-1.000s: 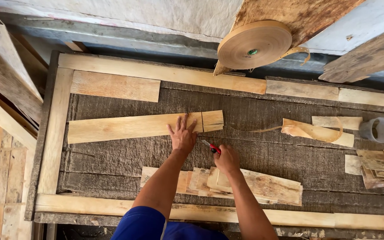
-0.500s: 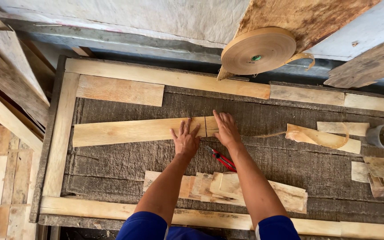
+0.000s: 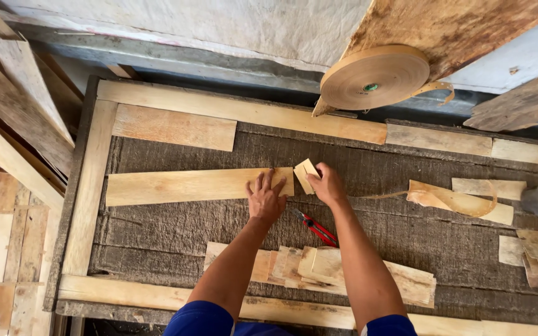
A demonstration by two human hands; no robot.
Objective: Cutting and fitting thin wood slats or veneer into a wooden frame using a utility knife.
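From the head camera you look down on a dark, rough wooden surface (image 3: 175,230) framed by pale boards. Your left hand (image 3: 266,200) lies flat, fingers spread, pressing the right end of a long veneer strip (image 3: 188,185); the strip lies across the middle of the surface with its long axis running left to right, tilted very slightly upward toward the right. Your right hand (image 3: 326,185) pinches a small veneer offcut (image 3: 305,174) just beside that end, lifted at an angle with one corner pointing up and away from you. Red-handled pliers (image 3: 312,227) lie just below your hands, pointing diagonally. A heap of veneer scraps (image 3: 319,264) sits nearer you. A tape roll (image 3: 373,76) hangs above.
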